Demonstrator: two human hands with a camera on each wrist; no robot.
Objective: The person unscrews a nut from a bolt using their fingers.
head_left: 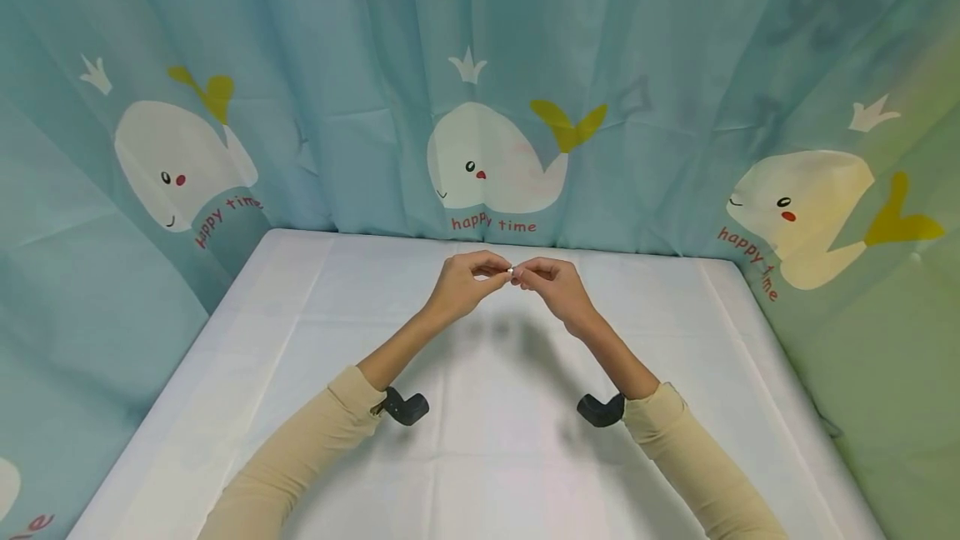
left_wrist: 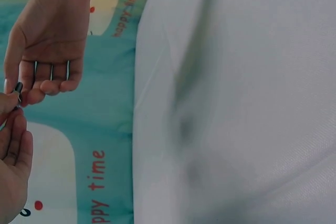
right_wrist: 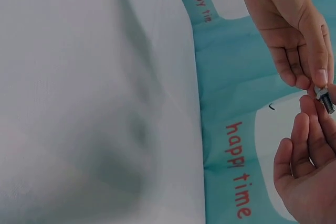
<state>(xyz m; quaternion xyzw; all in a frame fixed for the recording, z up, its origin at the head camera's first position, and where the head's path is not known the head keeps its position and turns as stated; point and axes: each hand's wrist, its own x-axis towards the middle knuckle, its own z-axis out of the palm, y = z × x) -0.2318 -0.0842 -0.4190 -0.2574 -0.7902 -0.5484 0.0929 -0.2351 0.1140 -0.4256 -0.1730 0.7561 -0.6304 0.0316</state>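
Note:
Both hands meet above the far part of the table, fingertips close together around a small metal bolt (right_wrist: 328, 103). A threaded dark shank and a brighter hex-shaped part show on it in the right wrist view. My left hand (head_left: 467, 282) pinches the bolt at the hex part, between thumb and fingers. From the other side, my right hand (head_left: 557, 286) pinches it by the shank, its other fingers bent loosely. Seen from the head, the bolt is just a bright speck, mostly covered by the fingertips.
A white cloth covers the table (head_left: 495, 440), with shadows of the arms on it. Blue-green curtains (head_left: 360, 165) with whale prints hang along the back and both sides. Each wrist carries a black camera mount (head_left: 406, 408).

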